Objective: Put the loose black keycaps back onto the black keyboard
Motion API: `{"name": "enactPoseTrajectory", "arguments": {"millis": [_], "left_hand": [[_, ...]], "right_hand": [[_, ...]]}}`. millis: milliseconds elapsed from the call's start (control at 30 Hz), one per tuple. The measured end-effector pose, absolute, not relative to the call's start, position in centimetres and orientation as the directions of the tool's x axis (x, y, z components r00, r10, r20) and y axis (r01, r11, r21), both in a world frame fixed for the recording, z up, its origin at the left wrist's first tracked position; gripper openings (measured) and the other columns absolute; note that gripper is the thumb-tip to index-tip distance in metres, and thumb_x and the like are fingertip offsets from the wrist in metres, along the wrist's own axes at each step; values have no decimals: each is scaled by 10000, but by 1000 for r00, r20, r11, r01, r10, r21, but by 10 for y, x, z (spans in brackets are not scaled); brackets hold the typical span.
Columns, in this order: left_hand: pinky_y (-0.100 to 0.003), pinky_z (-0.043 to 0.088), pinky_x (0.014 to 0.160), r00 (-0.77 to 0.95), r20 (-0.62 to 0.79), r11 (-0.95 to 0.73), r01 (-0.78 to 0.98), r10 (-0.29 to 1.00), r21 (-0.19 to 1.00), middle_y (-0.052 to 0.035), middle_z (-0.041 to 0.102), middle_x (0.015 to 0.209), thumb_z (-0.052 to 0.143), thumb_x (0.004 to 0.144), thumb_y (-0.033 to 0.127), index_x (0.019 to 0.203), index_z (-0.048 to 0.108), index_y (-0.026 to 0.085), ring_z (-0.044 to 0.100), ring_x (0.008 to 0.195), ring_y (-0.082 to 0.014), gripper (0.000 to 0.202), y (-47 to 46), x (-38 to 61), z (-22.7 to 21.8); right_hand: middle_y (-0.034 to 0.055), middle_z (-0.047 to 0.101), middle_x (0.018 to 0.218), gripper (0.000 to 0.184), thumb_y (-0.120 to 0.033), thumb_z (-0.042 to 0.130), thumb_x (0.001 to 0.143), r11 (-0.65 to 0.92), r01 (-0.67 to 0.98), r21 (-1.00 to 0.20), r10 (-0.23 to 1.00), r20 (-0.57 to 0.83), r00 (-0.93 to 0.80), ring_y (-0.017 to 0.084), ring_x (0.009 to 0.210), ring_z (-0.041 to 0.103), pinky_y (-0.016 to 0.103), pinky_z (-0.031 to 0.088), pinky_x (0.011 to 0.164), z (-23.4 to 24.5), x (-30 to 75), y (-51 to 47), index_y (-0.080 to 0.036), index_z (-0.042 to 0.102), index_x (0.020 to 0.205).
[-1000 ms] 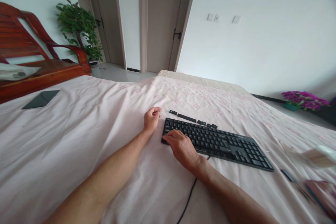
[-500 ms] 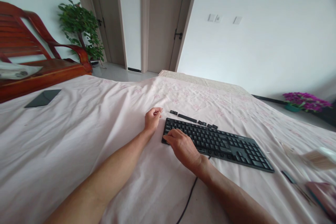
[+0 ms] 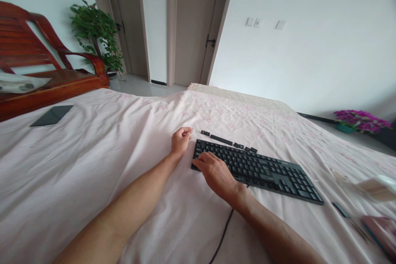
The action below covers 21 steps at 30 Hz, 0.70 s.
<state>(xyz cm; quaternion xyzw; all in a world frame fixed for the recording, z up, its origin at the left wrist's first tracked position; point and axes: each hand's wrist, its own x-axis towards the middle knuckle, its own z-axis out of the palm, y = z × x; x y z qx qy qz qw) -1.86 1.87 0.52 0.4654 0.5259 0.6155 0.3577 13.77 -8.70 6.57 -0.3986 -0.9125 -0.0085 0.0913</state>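
Since the earlier frames almost nothing has moved: both hands keep their positions, and only the view has shifted slightly, so the scene sits a little lower and further right.

The keyboard (image 3: 266, 169) lies flat on the bed (image 3: 93, 165), angled with its right end nearer the viewer. Its cable (image 3: 222, 231) runs from the near edge toward the viewer.

The right hand (image 3: 216, 173) rests on the keyboard's left end, palm down, with the fingers (image 3: 202, 160) loosely spread across the keys. Placed there, its weight probably steadies the keyboard on the soft sheet.

The left hand (image 3: 180, 140) lies on the sheet just beside the keyboard's far-left corner, not touching it. Its fingers are curled in, thumb against the index fingertip. Whether a small part is pinched there cannot be told.

A row of loose keycaps (image 3: 221, 139) lies on the sheet just beyond the keyboard's far edge, within reach of both hands.

A dark flat panel (image 3: 52, 115) lies well apart at the bed's left.
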Motion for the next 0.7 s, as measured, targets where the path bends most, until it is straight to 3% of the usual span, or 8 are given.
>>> {"name": "enactPoseTrajectory", "arguments": {"millis": [200,300,700], "left_hand": [[-256,515,672,-313,202,-197,47,928,979,-58,721,918,591,768,247,910,701,165,636,657,-125,198,18,-18,6],[-260,516,670,-314,199,-194,48,928,980,-57,721,893,599,766,256,913,704,164,638,647,-128,203,20,-19,4],[-242,520,651,-304,214,-210,48,928,977,-54,724,909,598,775,251,921,708,169,638,642,-119,200,24,-20,-2]], "right_hand": [[65,577,936,221,-29,499,864,721,689,69,677,143,-722,184,854,516,283,434,748,72,136,-88,-175,633,961],[65,580,924,209,-27,501,863,723,687,76,673,150,-725,184,852,516,287,439,761,70,137,-86,-170,634,937],[35,626,911,220,-186,651,854,730,602,-323,678,227,-699,169,912,569,278,474,846,61,152,-55,-228,721,1059]]}}
